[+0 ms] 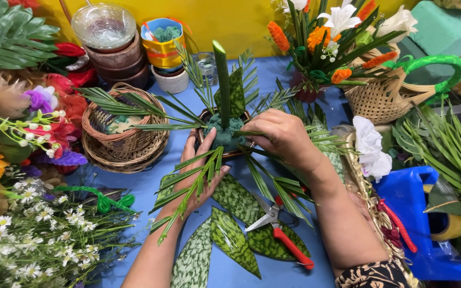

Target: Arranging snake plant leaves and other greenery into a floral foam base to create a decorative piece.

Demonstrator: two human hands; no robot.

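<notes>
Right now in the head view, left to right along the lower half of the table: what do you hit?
White daisy bunch → left hand under a palm frond → mottled green leaves → red-handled shears → right forearm → blue plastic bin.

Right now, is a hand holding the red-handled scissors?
No, the red-handled scissors lie on the blue table among mottled leaves, while both hands are up at the green foam block.
</notes>
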